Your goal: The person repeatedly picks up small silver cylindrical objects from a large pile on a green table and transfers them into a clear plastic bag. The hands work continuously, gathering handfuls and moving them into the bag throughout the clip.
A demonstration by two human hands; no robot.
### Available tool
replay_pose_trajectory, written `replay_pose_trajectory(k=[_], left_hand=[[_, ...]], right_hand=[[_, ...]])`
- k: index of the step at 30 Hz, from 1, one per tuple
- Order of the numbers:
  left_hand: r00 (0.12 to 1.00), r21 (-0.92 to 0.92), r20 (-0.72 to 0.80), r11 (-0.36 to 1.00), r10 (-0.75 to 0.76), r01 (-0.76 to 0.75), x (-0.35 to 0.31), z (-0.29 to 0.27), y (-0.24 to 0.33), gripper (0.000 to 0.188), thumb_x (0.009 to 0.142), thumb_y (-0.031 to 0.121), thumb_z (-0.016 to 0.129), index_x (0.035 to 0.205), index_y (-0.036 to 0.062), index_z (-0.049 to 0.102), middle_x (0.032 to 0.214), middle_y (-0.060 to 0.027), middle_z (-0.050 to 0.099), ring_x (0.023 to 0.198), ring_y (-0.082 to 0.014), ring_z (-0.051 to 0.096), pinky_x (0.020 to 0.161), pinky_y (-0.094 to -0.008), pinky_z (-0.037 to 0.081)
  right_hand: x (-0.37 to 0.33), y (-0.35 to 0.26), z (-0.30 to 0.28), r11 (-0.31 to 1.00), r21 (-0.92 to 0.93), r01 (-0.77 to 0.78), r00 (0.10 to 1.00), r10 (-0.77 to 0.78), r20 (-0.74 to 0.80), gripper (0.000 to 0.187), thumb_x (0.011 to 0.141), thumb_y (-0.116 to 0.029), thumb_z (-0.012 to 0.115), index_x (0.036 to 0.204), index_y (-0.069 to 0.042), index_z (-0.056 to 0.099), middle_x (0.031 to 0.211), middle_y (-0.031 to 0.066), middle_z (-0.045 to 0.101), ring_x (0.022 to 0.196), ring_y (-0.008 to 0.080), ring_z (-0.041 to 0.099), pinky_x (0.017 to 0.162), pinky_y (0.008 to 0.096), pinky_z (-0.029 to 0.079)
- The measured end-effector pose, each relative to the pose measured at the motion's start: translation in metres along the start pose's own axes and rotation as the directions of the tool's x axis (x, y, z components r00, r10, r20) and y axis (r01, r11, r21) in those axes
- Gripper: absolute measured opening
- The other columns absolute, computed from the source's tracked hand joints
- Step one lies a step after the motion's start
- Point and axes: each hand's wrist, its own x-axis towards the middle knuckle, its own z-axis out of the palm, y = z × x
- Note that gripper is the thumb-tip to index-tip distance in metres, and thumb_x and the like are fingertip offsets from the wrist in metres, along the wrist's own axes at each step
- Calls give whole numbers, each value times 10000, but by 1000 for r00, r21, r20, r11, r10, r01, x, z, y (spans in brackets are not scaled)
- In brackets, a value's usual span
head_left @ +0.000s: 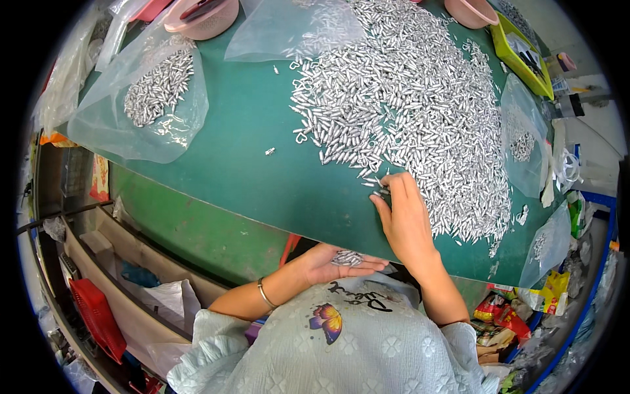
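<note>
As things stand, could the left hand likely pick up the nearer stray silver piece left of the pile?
Probably not: the left hand is palm-up, cupping silver pieces, and the table's edge lies between it and the stray piece.

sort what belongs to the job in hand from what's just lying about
Likely in the job:
left hand, holding small silver metal pieces
right hand, fingertips at a large pile of them
flat green tabletop
clear plastic bag, left, holding similar pieces

Probably lying about:
red plastic basket, lower left
crumpled white sheet, lower left
yellow plastic packet, lower right
</note>
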Motion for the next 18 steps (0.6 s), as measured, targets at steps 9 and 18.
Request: replay_pose_trajectory(k=[9, 18], left_hand=[[1000, -38, 9, 999, -7, 7, 0, -1, 2, 616, 1023, 396, 331, 1384, -102, 363, 1352, -366, 431, 1242, -412, 505, 1016, -439, 479], [933, -503, 345, 859, 102, 92, 4, -39, -13, 593, 1006, 457, 343, 1353, -15, 439, 1353, -283, 486, 1220, -442, 514, 1015, -555, 446]], right_hand=[[0, -1, 2, 999, 0, 52, 996, -52, 78, 236, 822, -41, 669, 1022, 0, 549, 990, 131, 518, 847, 349, 588, 701, 405, 488], [-43, -21, -12, 952, 199, 235, 902, -289, 321, 223, 791, -51, 660, 995, -2, 583, 1021, 134, 542, 914, 317, 590, 743, 384, 504]])
